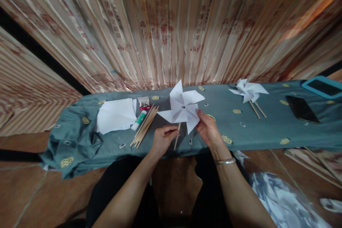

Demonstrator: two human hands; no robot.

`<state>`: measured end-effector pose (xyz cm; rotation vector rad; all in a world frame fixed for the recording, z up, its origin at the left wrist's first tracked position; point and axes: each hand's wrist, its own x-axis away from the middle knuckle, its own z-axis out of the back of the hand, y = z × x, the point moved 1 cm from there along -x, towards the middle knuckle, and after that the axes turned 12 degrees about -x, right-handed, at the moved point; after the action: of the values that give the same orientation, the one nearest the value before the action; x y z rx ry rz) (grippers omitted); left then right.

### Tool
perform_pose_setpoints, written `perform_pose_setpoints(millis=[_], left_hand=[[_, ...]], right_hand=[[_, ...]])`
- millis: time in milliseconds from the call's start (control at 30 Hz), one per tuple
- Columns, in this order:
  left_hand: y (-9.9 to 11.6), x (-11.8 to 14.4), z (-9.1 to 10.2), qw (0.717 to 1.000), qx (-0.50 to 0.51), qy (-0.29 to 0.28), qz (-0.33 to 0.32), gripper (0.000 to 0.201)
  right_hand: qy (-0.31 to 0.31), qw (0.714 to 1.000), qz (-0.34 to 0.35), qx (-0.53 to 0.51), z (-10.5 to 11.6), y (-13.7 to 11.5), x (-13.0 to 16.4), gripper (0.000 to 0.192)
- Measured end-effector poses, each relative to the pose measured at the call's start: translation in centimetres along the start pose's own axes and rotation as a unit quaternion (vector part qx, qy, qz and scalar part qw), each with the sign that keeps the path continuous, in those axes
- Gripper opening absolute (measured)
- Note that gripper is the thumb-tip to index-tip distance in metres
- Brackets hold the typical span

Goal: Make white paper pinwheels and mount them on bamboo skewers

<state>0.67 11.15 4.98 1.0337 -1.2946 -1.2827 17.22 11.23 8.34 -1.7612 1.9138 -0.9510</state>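
Note:
A white paper pinwheel [181, 108] with a metal pin at its centre is held up over the cloth-covered table. Below its blades, my left hand [165, 138] pinches its wooden stick [177, 137] between thumb and fingers. My right hand [207, 128] grips the edge of the right-hand blade, thumb in front and the other fingers partly hidden behind. Left of my left hand lies a bundle of wooden sticks [145, 126], beside a green and white glue stick [139, 120]. Behind them stands a small red box [144, 104] with metal pins in it.
A stack of white paper sheets [114, 115] lies at the left. Finished pinwheels [248, 90] rest on the right, near a black phone [301, 108] and a blue-framed device [324, 87]. A curtain [160, 35] hangs behind the table [221, 139]. A plastic bag [280, 199] sits on the floor.

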Motion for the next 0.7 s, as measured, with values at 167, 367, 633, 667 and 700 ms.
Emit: perform_pose_setpoints(millis=[167, 367, 633, 667, 700], left_hand=[[0.8, 0.3, 0.4, 1.0, -0.02, -0.007, -0.001, 0.015], [0.8, 0.4, 0.4, 1.0, 0.011, -0.015, 0.023, 0.019], [0.7, 0.4, 1.2, 0.997, -0.055, 0.004, -0.048, 0.013], [0.7, 0.4, 1.4, 0.995, -0.071, 0.01, -0.066, 0.012], [0.7, 0.4, 1.5, 0.993, -0.085, 0.018, -0.082, 0.012]], right_hand=[[0.015, 1.0, -0.003, 0.023, 0.3, 0.2, -0.2, 0.033], [0.001, 0.999, -0.018, 0.033, 0.4, 0.8, -0.3, 0.028], [-0.023, 0.999, -0.016, 0.018, 0.2, 0.2, -0.3, 0.032], [-0.027, 0.999, -0.016, 0.01, 0.2, 0.1, -0.3, 0.031], [-0.029, 0.999, -0.015, 0.004, 0.2, 0.0, -0.2, 0.03]])
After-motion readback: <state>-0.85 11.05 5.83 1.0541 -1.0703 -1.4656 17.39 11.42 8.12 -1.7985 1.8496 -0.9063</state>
